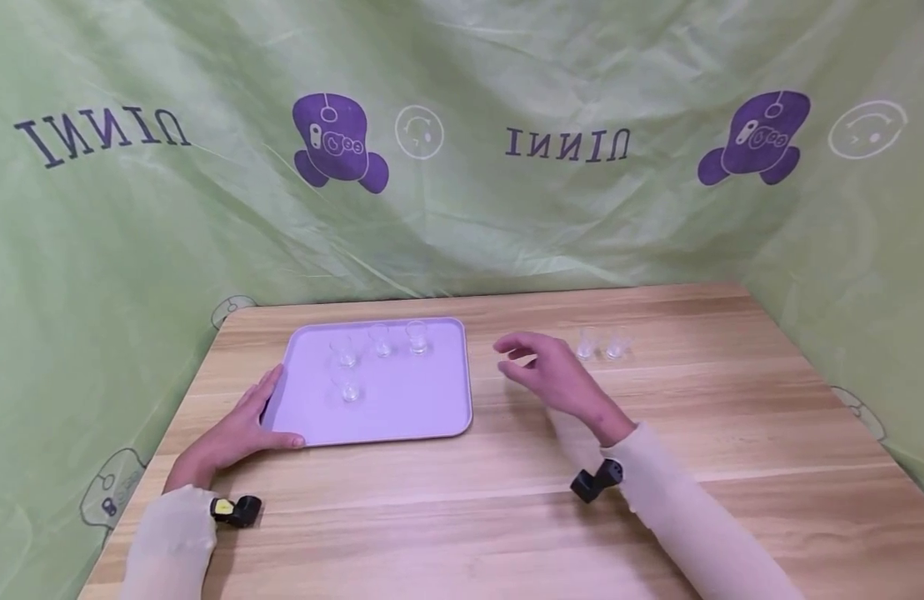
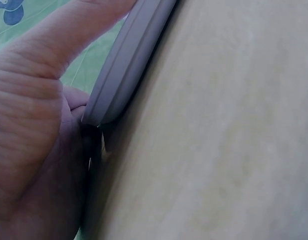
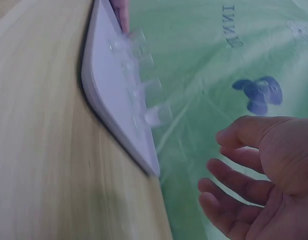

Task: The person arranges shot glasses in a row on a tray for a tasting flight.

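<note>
A lilac tray [image 1: 409, 408] lies on the table, with several small clear glasses standing on it, among them a front glass [image 1: 350, 387] and a back right glass [image 1: 417, 337]. My left hand [image 1: 232, 433] holds the tray's near left corner, thumb along the front rim and fingers at the left side. The left wrist view shows the thumb over the tray's rim [image 2: 125, 65]. Between the tray and two more clear glasses, a left one [image 1: 586, 343] and a right one [image 1: 616, 343], my right hand [image 1: 555, 375] hovers over the table, fingers loosely bent and holding nothing.
The wooden table [image 1: 432, 517] ends at the back against a green printed cloth [image 1: 462, 225], which also hangs at both sides. Each sleeve carries a small black wrist camera, the left camera [image 1: 240, 511] and the right camera [image 1: 596, 481].
</note>
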Demonstrator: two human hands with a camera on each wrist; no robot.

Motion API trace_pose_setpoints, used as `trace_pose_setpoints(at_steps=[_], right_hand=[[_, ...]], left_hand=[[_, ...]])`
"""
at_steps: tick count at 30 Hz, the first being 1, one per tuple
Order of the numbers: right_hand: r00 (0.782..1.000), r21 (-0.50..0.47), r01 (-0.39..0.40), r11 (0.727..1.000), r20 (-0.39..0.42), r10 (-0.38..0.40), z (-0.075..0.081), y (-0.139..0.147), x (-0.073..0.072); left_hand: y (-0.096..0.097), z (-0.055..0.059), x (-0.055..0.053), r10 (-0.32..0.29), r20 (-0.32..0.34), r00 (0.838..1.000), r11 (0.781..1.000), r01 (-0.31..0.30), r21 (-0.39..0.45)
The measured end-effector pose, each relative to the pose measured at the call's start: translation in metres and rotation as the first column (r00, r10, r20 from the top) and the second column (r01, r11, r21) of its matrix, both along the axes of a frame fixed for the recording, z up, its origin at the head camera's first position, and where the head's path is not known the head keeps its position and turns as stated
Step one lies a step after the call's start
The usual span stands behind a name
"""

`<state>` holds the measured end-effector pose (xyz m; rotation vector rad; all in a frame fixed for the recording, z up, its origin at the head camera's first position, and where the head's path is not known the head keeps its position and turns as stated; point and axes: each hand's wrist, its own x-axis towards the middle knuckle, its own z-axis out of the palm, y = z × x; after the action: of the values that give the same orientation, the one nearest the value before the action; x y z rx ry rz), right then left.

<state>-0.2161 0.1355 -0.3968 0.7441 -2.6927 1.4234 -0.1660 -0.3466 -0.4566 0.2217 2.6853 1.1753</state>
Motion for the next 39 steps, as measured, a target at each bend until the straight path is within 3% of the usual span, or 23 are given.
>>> trace_pose_setpoints(at_steps=[7, 17, 23, 29, 39], right_hand=[[0.993, 0.021, 0.111, 0.994, -0.036, -0.110, 0.002, 0.058, -0.004], [0.963, 0.078, 0.268, 0.960, -0.046, -0.265, 0.005, 0.123, -0.020], [0.955, 0.093, 0.282, 0.955, 0.071, -0.289, 0.003, 0.142, -0.023], [0.948, 0.094, 0.250, 0.964, 0.178, -0.263, -0.006, 0.152, -0.030], [0.952, 0.125, 0.250, 0.960, 0.150, -0.268, -0.023, 0.156, -0.038]], left_hand=[[-0.002, 0.000, 0.001, -0.001, 0.003, 1.000, 1.000, 0.001, 0.007], [-0.002, 0.000, 0.001, 0.000, -0.003, 1.000, 1.000, 0.000, 0.000], [-0.001, 0.000, -0.001, 0.001, -0.009, 1.000, 1.000, -0.001, -0.008], [-0.002, 0.000, -0.001, -0.002, -0.010, 1.000, 1.000, 0.002, -0.006], [0.000, 0.001, 0.001, 0.000, -0.006, 1.000, 1.000, 0.000, -0.005]])
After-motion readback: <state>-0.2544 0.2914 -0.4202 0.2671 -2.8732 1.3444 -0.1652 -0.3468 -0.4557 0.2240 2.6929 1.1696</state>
